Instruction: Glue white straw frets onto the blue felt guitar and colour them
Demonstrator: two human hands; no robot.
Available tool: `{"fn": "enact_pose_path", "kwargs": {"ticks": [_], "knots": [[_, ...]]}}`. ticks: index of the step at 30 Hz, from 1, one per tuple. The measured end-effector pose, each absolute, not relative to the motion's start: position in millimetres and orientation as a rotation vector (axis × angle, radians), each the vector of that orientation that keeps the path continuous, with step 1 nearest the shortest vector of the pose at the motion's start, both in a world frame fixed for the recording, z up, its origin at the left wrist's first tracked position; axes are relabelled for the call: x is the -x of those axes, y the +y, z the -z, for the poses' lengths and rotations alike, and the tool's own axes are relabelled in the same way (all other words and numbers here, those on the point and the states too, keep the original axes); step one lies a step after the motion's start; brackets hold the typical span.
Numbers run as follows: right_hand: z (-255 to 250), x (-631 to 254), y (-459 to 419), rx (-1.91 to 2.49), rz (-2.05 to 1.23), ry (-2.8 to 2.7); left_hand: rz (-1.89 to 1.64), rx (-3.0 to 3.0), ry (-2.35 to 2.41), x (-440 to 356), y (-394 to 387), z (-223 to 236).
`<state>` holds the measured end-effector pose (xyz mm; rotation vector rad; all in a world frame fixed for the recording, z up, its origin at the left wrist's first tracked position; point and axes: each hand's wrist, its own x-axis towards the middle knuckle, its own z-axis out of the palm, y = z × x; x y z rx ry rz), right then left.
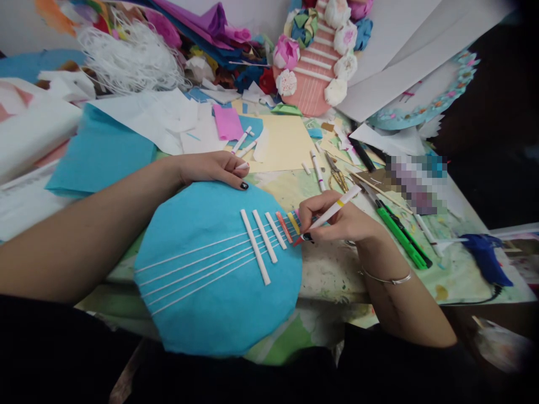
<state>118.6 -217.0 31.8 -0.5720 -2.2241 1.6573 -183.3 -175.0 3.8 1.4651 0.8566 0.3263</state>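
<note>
A round blue paper-covered piece (210, 292) lies at the table's near edge, with white strings fanned across it and several short bars, some white, some coloured. My left hand (213, 168) rests on its far rim, fingers curled, with something small and white by the fingertips that I cannot make out. My right hand (337, 221) is closed round a white marker (337, 206), its tip down at the coloured bars (290, 224) on the piece's right edge.
A green utility knife (402, 235), scissors (337, 177) and loose markers (316, 168) lie right of my right hand. A blue glue gun (484, 258) sits at the far right. Paper sheets, white thread and a pink piece with paper flowers (314, 62) crowd the back.
</note>
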Motion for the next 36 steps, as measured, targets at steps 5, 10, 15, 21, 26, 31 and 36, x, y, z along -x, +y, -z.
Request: {"fn": "enact_pose_path", "kwargs": {"ticks": [5,10,15,21,26,31,36], "knots": [[-33.0,-117.7,-217.2,0.566,-1.659,-2.196,-0.325,-1.464,0.852,183.5,-174.7,-3.5],[-33.3,-116.3,-218.6,0.575,-1.661,-2.229,-0.334,-1.469,0.834,183.1,-175.3,-3.7],[-32.0,-114.7,-219.1,0.726,-1.635,-2.059,-0.338,-1.448,0.851,183.6,-175.6,-3.3],[-31.5,-117.5,-215.1,0.683,-1.685,-2.098,-0.329,-1.447,0.847,182.8,-176.2,-4.5],[-30.9,-118.5,-214.2,0.786,-1.659,-1.996,-0.334,-1.474,0.841,182.1,-176.7,-5.3],[-31.4,-120.5,-212.2,0.693,-1.745,-2.088,-0.329,-1.500,0.837,182.4,-176.4,-4.5],[-27.5,-127.3,-207.1,0.704,-1.678,-1.934,-0.325,-1.526,0.833,183.5,-175.4,-3.7]]}}
